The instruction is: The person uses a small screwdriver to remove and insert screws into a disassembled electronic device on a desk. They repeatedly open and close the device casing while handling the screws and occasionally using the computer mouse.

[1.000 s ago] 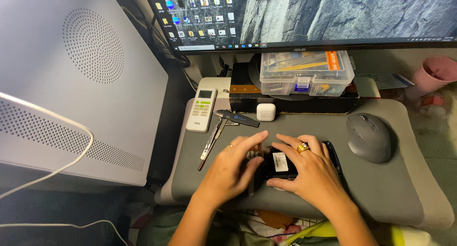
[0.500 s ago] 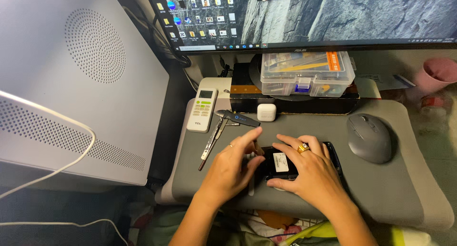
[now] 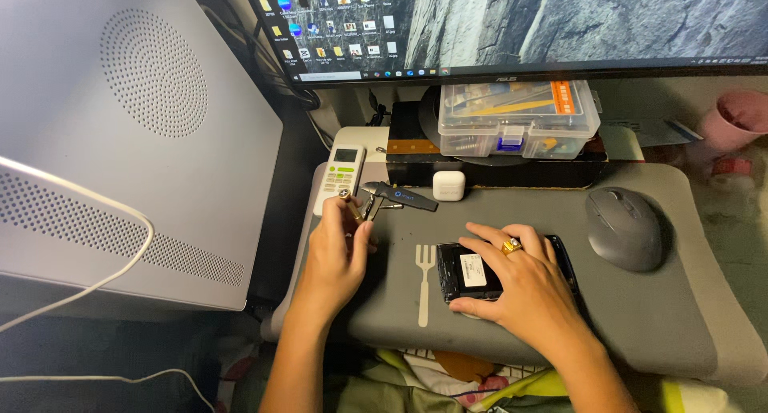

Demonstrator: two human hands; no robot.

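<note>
Head view, largest items first: a grey padded surface spans the lower frame, with a white computer case at left and a monitor along the top. Below the monitor, a clear lidded plastic organiser box holds small yellow, orange and blue parts; exact contents cannot be told. A grey mouse lies at right. The right hand rests flat on a small black device at frame centre, fingers spread, pinning it to the surface. The left hand has its fingers closed on a slim metal tool at centre left. Recommended: maintain downward pressure on the device; keep a short grip on the tool for control.
</note>
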